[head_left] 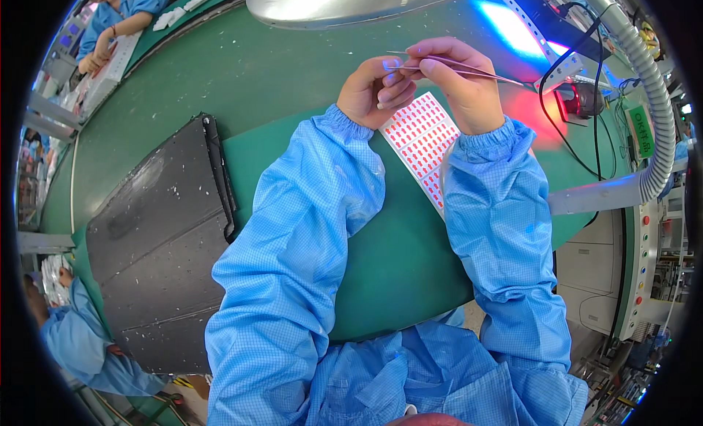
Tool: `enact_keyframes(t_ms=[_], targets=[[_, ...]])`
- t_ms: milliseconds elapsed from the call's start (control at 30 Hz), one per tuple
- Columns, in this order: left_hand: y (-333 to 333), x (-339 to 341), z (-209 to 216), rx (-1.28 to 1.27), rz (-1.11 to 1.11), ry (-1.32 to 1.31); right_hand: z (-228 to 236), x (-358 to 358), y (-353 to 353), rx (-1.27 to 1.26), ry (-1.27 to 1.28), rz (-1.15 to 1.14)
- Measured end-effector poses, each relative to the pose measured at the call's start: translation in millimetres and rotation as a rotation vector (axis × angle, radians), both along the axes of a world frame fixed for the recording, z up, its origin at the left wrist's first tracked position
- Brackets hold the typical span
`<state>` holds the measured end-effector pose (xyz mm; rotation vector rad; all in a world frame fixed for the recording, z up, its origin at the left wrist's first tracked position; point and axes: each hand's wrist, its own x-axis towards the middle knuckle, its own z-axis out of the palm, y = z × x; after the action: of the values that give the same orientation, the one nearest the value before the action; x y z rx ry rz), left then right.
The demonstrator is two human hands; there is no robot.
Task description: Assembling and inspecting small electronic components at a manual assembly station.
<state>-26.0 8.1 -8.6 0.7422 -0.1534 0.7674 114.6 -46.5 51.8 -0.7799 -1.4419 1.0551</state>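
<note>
My right hand (pixel 469 86) grips a pair of metal tweezers (pixel 480 72), whose joined end points right and whose tips reach left over my other hand. Close against it, my left hand (pixel 377 89) is closed, its fingers curled and pinched at the tweezer tips. Whatever it may hold is too small or hidden to make out. Beneath both hands lies a white sheet of red arrow-shaped stickers (pixel 422 149), slanted on the green mat (pixel 395 265). My right sleeve covers part of the sheet's right side.
A black folded panel or bag (pixel 165 243) lies to the left. A grey lamp head (pixel 329 5) hangs overhead on a flexible arm (pixel 663 111). Cables and a device glowing red (pixel 578 100) stand at right. Co-workers' blue sleeves (pixel 143 0) show at the left.
</note>
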Motion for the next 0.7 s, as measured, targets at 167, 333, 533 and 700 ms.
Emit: enact_keyframes(t_ms=[167,333,533,700], targets=[[-0.6,-0.9,1.2,0.027,-0.006,0.009,0.3,-0.6,-0.4,-0.012,-0.013,-0.008],[-1.2,-0.6,1.4,0.020,0.007,0.020,-1.8,-2.0,-0.5,-0.011,0.015,-0.018],[-1.1,-0.5,1.2,0.014,-0.001,0.011,0.2,-3.1,-1.6,-0.023,0.005,-0.031],[-0.8,-0.2,0.4,0.028,0.000,0.006,-0.5,-1.9,-1.0,-0.009,0.009,-0.009]])
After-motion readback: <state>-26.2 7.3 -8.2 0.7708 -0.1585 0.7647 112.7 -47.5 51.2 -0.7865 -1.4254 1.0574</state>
